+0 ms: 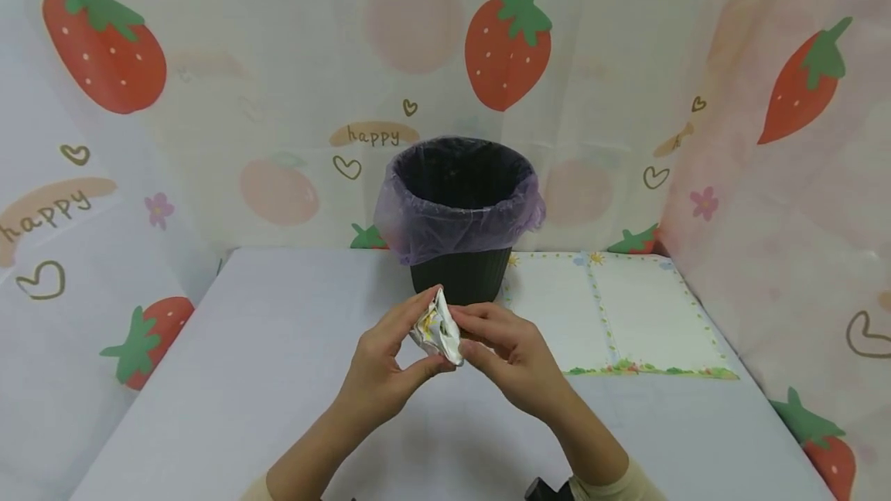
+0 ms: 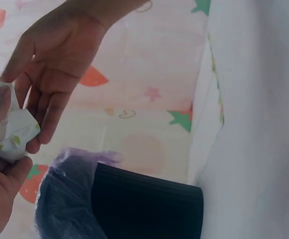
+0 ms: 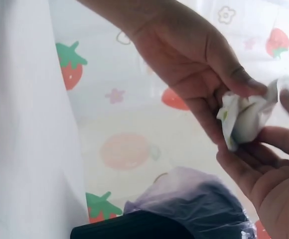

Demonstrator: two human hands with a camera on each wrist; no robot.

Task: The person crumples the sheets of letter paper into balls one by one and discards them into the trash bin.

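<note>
Head view showed the person's left grip [image 1: 379,369] and right grip [image 1: 520,362] pinching a thin, crumpled, yellow-marked white wrapper [image 1: 437,333].

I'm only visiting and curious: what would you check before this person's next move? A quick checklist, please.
1. Left grip secure: ok, finger and thumb pinch the crumpled white wrapper.
2. Right grip secure: ok, also pinching the wrapper.
3. One grip free: not ok, both are occupied.
4. Wrapper's contents known: cannot tell, the folds hide them.
5. Black bin steady: ok, it stands upright on the table.
6. Purple liner in place: ok, folded over the rim.
</note>
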